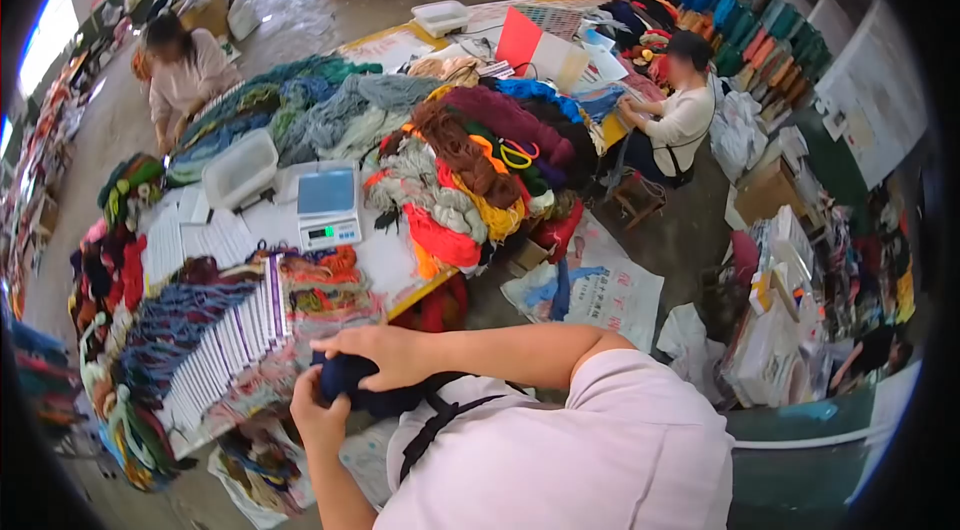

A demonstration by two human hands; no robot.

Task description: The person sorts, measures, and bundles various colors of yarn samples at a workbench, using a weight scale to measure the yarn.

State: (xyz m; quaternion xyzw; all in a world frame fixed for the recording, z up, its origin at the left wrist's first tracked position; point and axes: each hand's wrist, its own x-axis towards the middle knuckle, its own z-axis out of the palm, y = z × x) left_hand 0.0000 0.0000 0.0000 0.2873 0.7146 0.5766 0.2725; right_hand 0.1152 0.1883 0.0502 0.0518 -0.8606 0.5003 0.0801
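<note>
Both hands are close together at the near edge of the table. My left hand (322,418) curls round the lower left side of a dark navy bundle (345,377). Over its upper right side, my right hand (385,355) is closed with the fingers pointing left. The bundle is partly hidden by the fingers. Just beyond the hands lie multicoloured yarn skeins (325,285) and a row of white paper strips (225,350) with purple edges. A scale (328,210) with a lit green display stands farther back on the table.
A large pile of mixed yarn (470,160) rises right of the scale. Left of the scale is a white plastic tray (240,170). One person (190,75) works at the far left side, another (680,115) sits at the right. A printed sack (610,290) lies on the floor.
</note>
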